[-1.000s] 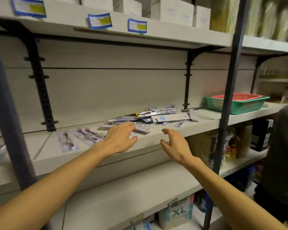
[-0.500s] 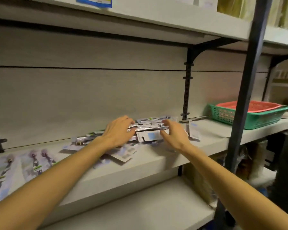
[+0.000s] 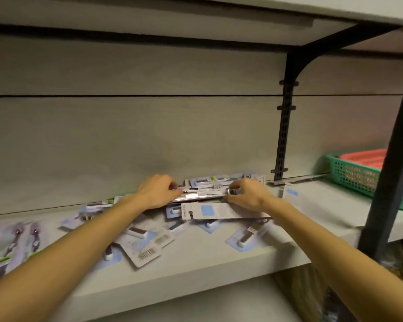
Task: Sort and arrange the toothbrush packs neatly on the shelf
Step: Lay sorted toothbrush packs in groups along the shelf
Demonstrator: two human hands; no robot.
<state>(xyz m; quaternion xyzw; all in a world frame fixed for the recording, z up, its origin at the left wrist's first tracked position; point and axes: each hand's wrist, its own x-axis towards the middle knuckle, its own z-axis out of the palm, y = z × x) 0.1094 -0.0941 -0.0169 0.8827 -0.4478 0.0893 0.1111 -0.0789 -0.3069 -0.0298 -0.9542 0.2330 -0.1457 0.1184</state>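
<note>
Here both arms reach forward; left hand (image 3: pixel 157 190) and right hand (image 3: pixel 247 194) curl their fingers around the ends of a silvery toothbrush pack (image 3: pixel 201 196) atop the jumbled pile (image 3: pixel 149 238).

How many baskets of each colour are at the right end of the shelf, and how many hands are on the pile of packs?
Green basket: 1
Red basket, sitting in the green one: 1
Hands gripping the toothbrush packs: 2, left hand and right hand
Total: 4
The packs overlap and blur too much to count.
</note>
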